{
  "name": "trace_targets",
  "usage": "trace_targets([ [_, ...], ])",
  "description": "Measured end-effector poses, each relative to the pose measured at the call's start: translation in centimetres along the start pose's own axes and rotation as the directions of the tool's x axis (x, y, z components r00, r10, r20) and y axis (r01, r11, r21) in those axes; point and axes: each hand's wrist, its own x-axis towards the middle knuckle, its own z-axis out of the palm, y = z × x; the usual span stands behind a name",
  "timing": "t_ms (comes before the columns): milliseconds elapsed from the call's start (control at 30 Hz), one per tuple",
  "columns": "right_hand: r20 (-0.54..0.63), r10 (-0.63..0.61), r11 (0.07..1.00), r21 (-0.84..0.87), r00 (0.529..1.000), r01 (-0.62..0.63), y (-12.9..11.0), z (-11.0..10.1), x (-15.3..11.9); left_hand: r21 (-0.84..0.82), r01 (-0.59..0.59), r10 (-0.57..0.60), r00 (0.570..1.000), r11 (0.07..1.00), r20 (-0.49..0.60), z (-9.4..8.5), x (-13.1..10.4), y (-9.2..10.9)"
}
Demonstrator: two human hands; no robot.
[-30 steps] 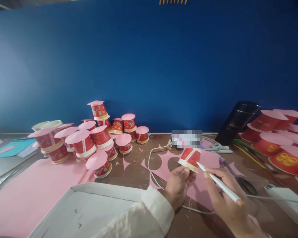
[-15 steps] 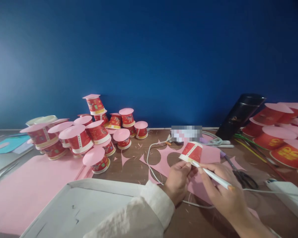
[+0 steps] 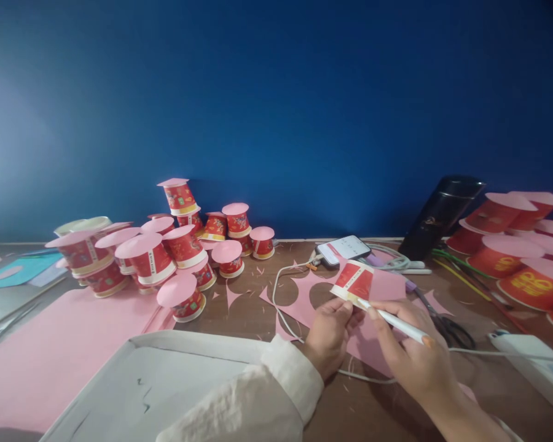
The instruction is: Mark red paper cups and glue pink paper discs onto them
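A red paper cup [image 3: 360,283] with a white printed strip is tilted over the table, its pale rim towards me. The fingertips of my left hand [image 3: 328,334] are closed on that rim. In my right hand [image 3: 417,371] is a slim white pen [image 3: 404,326], held in a writing grip. Its tip is at the cup's rim, close to my left fingers; whether it touches cannot be made out. Under the hands lies pink paper [image 3: 368,344], and a sheet with round holes cut out [image 3: 304,310] is just beyond my left hand.
Stacked red cups with pink discs [image 3: 142,252] stand at left, more cups [image 3: 511,252] at right. A phone [image 3: 343,249] with a white cable, a black flask [image 3: 442,212], scissors [image 3: 454,331] and a white power bank-like box [image 3: 529,362] lie around. A grey-white tray [image 3: 166,380] is in front.
The cup has shifted slightly left and tips a little more. Both hands keep their grips and have barely moved. The view has turned very slightly.
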Motion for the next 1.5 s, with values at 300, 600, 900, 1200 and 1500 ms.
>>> trace_targets([
  [300,-0.002,-0.01,1.0,-0.009,1.0,0.01,0.09,0.01,-0.24,0.03,0.006,-0.006,1.0,1.0,0.005,-0.27,0.16,-0.26],
  [600,0.026,-0.002,1.0,0.01,1.0,0.001,-0.14,-0.04,-0.17,-0.055,0.029,-0.029,1.0,0.998,0.002,0.01,0.06,0.0],
  [900,-0.17,0.039,0.998,0.048,0.985,-0.032,-0.24,-0.56,0.25,-0.225,0.086,-0.106,0.991,0.971,-0.078,-0.69,0.34,0.17],
  [1200,-0.041,0.014,1.0,0.015,0.999,-0.013,0.23,0.07,-0.25,-0.178,0.062,-0.067,0.997,0.982,-0.023,-0.68,0.46,0.06],
  [1500,-0.049,-0.006,1.0,-0.01,0.999,0.006,0.06,0.36,-0.66,-0.136,0.06,-0.059,0.998,0.989,0.011,-0.31,0.16,0.33],
])
